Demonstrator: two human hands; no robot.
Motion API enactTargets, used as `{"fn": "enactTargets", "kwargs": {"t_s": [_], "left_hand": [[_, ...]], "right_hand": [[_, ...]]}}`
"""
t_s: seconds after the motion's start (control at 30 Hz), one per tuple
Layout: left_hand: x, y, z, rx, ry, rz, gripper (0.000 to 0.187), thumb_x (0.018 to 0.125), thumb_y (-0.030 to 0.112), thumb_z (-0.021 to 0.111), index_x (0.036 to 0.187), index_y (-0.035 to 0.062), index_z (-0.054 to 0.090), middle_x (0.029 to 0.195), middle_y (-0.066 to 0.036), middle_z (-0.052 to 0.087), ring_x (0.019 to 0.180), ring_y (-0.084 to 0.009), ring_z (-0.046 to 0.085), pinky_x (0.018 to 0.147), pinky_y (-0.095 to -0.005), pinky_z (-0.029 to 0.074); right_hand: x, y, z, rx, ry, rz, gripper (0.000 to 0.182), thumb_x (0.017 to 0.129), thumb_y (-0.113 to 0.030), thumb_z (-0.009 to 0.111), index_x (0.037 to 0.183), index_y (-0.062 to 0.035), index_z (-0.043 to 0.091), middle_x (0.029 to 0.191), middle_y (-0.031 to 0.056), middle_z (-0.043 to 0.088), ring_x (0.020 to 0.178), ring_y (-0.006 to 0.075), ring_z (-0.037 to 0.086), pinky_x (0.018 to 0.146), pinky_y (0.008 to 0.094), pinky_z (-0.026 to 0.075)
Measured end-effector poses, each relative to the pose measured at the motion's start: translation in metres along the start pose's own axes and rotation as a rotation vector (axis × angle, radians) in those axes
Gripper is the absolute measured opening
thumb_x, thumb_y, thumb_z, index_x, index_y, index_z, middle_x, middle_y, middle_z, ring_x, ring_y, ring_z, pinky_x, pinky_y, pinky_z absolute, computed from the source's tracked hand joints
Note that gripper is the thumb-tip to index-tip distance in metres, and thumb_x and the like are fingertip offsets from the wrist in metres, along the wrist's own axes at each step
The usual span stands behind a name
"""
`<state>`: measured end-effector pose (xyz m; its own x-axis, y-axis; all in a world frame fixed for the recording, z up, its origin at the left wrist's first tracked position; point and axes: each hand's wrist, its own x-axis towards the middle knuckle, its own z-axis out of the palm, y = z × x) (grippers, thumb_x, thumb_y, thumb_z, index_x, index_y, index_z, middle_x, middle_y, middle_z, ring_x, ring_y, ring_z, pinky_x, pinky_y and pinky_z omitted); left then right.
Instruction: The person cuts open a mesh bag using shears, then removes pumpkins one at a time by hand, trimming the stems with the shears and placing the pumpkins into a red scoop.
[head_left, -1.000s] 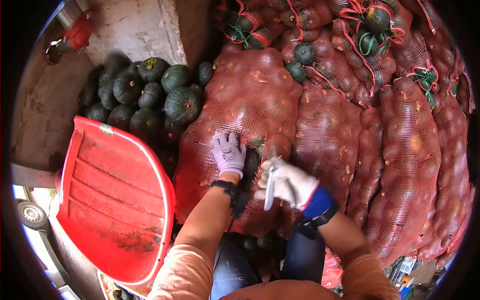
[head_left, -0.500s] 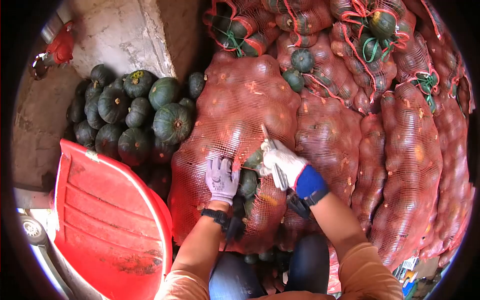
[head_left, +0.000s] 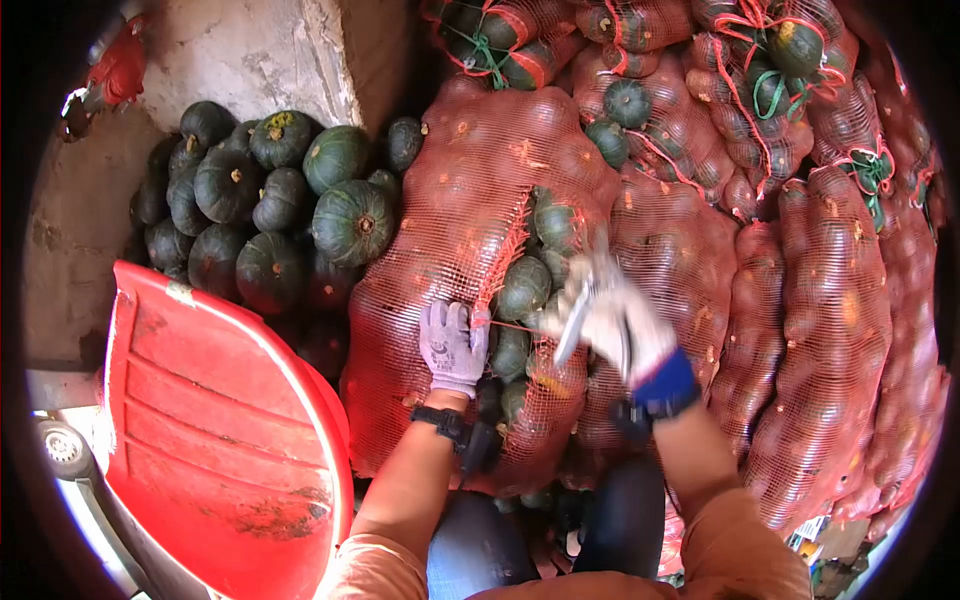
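Observation:
A large red mesh bag [head_left: 420,270] full of dark green pumpkins lies in front of me, with a long slit down its upper side. Several pumpkins [head_left: 522,288] show through the gap. At the slit's left edge, my left hand [head_left: 452,345], in a light purple glove, has its fingers bent onto the netting and grips it by the thumb. My right hand [head_left: 625,325], in a white glove with a blue cuff, is closed around metal scissors [head_left: 574,328] right of the slit. Motion blurs this hand and the blades. A thin red strand crosses the gap between the hands.
Loose green pumpkins [head_left: 265,200] are heaped at the left against a concrete pillar [head_left: 290,60]. A big red scoop-like container [head_left: 220,420] stands at the lower left. More filled mesh bags [head_left: 830,330] lie to the right, with tied ones [head_left: 540,40] at the back.
The slit in the mesh bag now gapes further upward, baring more pumpkins. My right hand has moved right and slightly down with the scissors; my left hand stays at the slit's edge.

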<state>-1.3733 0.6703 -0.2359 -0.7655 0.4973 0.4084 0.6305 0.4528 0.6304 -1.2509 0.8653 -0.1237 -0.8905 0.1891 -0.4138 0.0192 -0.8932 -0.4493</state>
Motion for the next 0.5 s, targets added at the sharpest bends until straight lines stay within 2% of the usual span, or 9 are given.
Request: {"fn": "enactTargets", "kwargs": {"t_s": [0.03, 0.07, 0.17, 0.23, 0.27, 0.37, 0.43, 0.47, 0.5], "left_hand": [[0.001, 0.001, 0.0, -0.018, -0.003, 0.005, 0.027, 0.087, 0.027, 0.063, 0.081, 0.0042, 0.051, 0.086, -0.017, 0.047, 0.083, -0.0382, 0.047, 0.073, -0.048, 0.039], [0.002, 0.003, -0.002, 0.013, -0.004, -0.017, 0.026, 0.085, 0.029, 0.064, 0.079, 0.0048, 0.055, 0.084, -0.015, 0.05, 0.082, -0.0363, 0.05, 0.073, -0.0469, 0.042], [0.002, 0.003, -0.001, 0.003, 0.003, 0.001, 0.025, 0.085, 0.028, 0.064, 0.079, 0.005, 0.055, 0.084, -0.015, 0.05, 0.082, -0.0363, 0.05, 0.073, -0.0467, 0.042], [0.003, 0.001, 0.001, 0.002, 0.032, -0.005, 0.025, 0.088, 0.026, 0.062, 0.079, 0.0041, 0.055, 0.082, -0.016, 0.05, 0.08, -0.037, 0.051, 0.073, -0.0471, 0.042], [0.001, -0.002, 0.005, -0.005, 0.047, -0.039, 0.025, 0.089, 0.025, 0.061, 0.08, 0.0036, 0.055, 0.082, -0.017, 0.051, 0.08, -0.0374, 0.051, 0.073, -0.0473, 0.042], [0.003, -0.006, 0.005, -0.061, 0.102, -0.145, 0.025, 0.093, 0.024, 0.057, 0.083, 0.0006, 0.057, 0.082, -0.019, 0.052, 0.082, -0.0394, 0.053, 0.075, -0.0486, 0.043], [0.004, 0.0, 0.004, -0.03, 0.155, -0.134, 0.026, 0.094, 0.024, 0.057, 0.084, 0.0, 0.057, 0.083, -0.019, 0.053, 0.083, -0.0398, 0.053, 0.075, -0.0488, 0.043], [0.004, -0.003, 0.006, -0.018, 0.158, -0.12, 0.026, 0.094, 0.024, 0.057, 0.083, 0.0006, 0.057, 0.082, -0.019, 0.053, 0.083, -0.0395, 0.053, 0.075, -0.0486, 0.043], [0.003, -0.002, 0.006, -0.017, 0.148, -0.127, 0.026, 0.094, 0.024, 0.057, 0.083, 0.0008, 0.057, 0.082, -0.019, 0.052, 0.082, -0.0394, 0.053, 0.075, -0.0485, 0.043]], "right_hand": [[-0.032, 0.021, 0.004, -0.012, -0.085, -0.011, 0.043, 0.078, -0.006, 0.064, 0.119, -0.0094, 0.052, 0.099, 0.0085, 0.059, 0.095, 0.0262, 0.062, 0.098, 0.0577, 0.049], [-0.056, 0.044, 0.012, -0.013, 0.147, 0.11, 0.044, 0.075, -0.004, 0.064, 0.117, -0.0103, 0.053, 0.103, 0.0085, 0.059, 0.097, 0.0255, 0.063, 0.098, 0.055, 0.051], [-0.077, 0.109, 0.017, 0.023, 0.142, 0.301, 0.037, 0.08, -0.008, 0.065, 0.115, -0.0121, 0.053, 0.099, 0.007, 0.056, 0.094, 0.0255, 0.062, 0.095, 0.0532, 0.051], [-0.056, 0.114, 0.026, 0.047, 0.255, 0.176, 0.031, 0.074, -0.002, 0.061, 0.102, -0.0142, 0.053, 0.089, 0.0045, 0.059, 0.084, 0.0254, 0.061, 0.094, 0.052, 0.048], [-0.04, 0.111, 0.015, 0.144, 0.206, 0.031, 0.036, 0.073, 0.0, 0.06, 0.106, -0.0128, 0.052, 0.084, 0.0031, 0.058, 0.084, 0.0237, 0.06, 0.091, 0.0502, 0.049], [-0.041, 0.052, 0.061, -0.32, 0.295, -0.58, 0.049, 0.072, 0.001, 0.057, 0.12, -0.0098, 0.051, 0.081, 0.0033, 0.056, 0.075, 0.0207, 0.058, 0.082, 0.0493, 0.052], [-0.041, 0.012, 0.068, -0.333, 0.38, -0.628, 0.05, 0.073, 0.001, 0.056, 0.122, -0.0082, 0.05, 0.083, 0.0033, 0.056, 0.073, 0.0203, 0.057, 0.082, 0.0504, 0.052], [-0.029, -0.007, 0.052, -0.198, 0.138, -0.488, 0.043, 0.075, 0.001, 0.056, 0.117, -0.008, 0.051, 0.086, 0.0027, 0.055, 0.073, 0.0205, 0.056, 0.083, 0.0518, 0.052], [-0.014, -0.022, 0.039, -0.109, 0.054, -0.235, 0.034, 0.08, 0.0, 0.057, 0.113, -0.0076, 0.051, 0.091, 0.0032, 0.056, 0.078, 0.0228, 0.058, 0.086, 0.0541, 0.051]]}}
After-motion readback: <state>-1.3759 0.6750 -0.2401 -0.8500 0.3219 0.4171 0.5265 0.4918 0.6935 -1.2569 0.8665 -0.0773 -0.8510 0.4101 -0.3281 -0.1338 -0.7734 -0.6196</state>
